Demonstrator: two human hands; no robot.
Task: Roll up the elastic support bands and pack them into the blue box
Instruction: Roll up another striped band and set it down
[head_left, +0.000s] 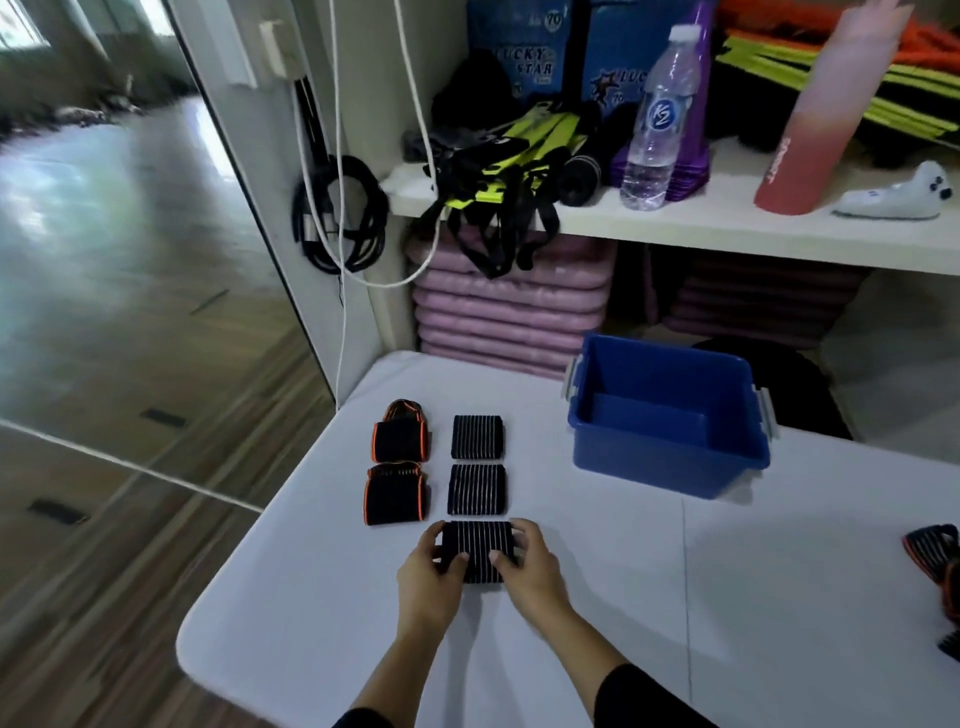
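Both hands grip one striped band (480, 545) lying flat on the white tabletop (727, 597), toward its left edge. The left hand (434, 566) curls round the band's left end and the right hand (530, 566) round its right end, thumbs pressed on top. Just beyond it, two more striped bands (477, 489) lie flat in a column running toward the far edge, apart from one another. Beside that column, nearer the left edge, sit two orange-edged bands (397, 493), one behind the other and nearly touching. The blue box (670, 467) stands open near the far edge, to the right of the bands and well apart from them; nothing shows inside it. At the right edge of the tabletop a loose heap of bands (935, 551) is partly cut off from view. Behind, a shelf (727, 218) carries a water bottle (657, 119) and a pink bottle (821, 119), with pink mats (509, 312) stacked below.
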